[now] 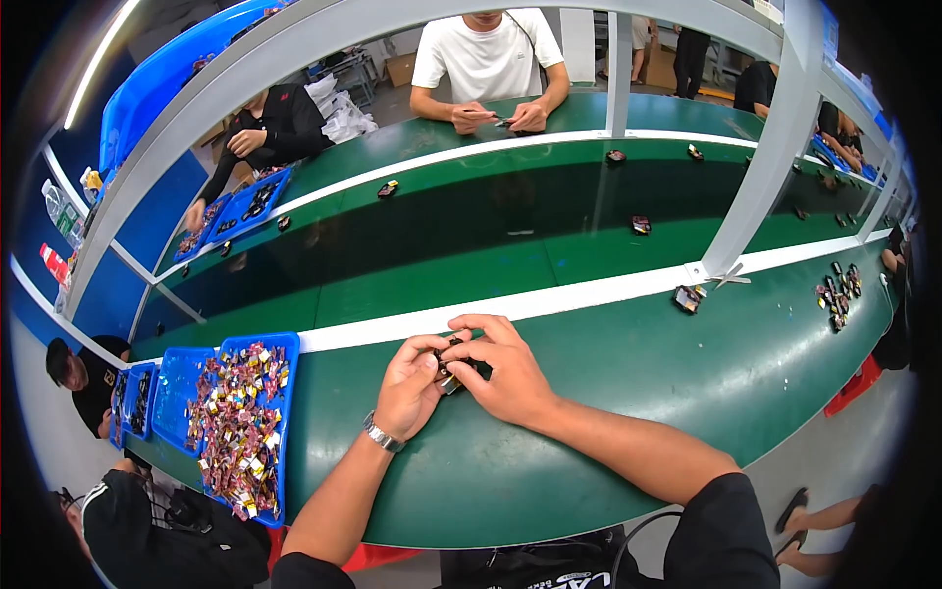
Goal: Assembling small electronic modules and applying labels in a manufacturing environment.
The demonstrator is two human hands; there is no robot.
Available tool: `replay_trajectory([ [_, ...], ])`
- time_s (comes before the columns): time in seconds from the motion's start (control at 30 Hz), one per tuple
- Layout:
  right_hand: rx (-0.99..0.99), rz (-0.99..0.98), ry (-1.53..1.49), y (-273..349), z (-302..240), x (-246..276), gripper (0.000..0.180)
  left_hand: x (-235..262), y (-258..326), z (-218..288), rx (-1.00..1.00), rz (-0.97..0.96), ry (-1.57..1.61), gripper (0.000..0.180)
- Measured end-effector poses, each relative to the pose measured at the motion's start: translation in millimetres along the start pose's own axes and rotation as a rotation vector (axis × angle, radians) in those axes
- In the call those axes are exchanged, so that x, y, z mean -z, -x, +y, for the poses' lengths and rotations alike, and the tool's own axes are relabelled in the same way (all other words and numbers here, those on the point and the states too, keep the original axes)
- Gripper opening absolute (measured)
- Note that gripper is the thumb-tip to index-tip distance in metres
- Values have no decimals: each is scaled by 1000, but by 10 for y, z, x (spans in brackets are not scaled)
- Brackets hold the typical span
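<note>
My left hand [404, 393], with a metal watch on its wrist, is closed around a small black part [452, 381] above the green tabletop. My right hand [505, 373] meets it from the other side, its thumb and fingers pinching the same part. Much of this piece is hidden by my fingers; a lighter, shiny bit shows at its lower end. To the left of my left forearm lies a blue tray [286, 432] heaped with small components [238, 432] in pink, yellow and white.
A white rail [549, 296] separates my tabletop from the green conveyor [432, 285], which carries scattered small parts. A grey post [760, 177] rises at the right. Beyond it lie a dark part [689, 298] and a cluster of black pieces [838, 294]. Co-workers sit opposite.
</note>
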State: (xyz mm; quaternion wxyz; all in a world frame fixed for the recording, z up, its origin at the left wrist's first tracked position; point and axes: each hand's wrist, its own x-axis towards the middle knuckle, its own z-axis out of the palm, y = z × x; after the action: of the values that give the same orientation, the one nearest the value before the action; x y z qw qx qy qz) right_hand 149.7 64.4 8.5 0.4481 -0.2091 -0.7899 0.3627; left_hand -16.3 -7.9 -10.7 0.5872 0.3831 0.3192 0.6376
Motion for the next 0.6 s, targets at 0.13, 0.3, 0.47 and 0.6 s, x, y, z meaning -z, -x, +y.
replay_trajectory([
  [0.13, -9, -33, 2, 14, 20, 4, 13, 12, 9, 1, 30, -2, 15, 21],
  [0.3, -2, 42, 87, 60, 108, 62, 15, -3, -60, -113, -3, -13, -18, 23],
  [0.47, -53, -29, -125, -27, 111, -15, 13, -33, 4, 30, -19, 80, -62, 25],
  [0.6, -230, -93, -355, -38, 156, 81, 13, -51, -54, -36, -9, 141, -147, 18],
])
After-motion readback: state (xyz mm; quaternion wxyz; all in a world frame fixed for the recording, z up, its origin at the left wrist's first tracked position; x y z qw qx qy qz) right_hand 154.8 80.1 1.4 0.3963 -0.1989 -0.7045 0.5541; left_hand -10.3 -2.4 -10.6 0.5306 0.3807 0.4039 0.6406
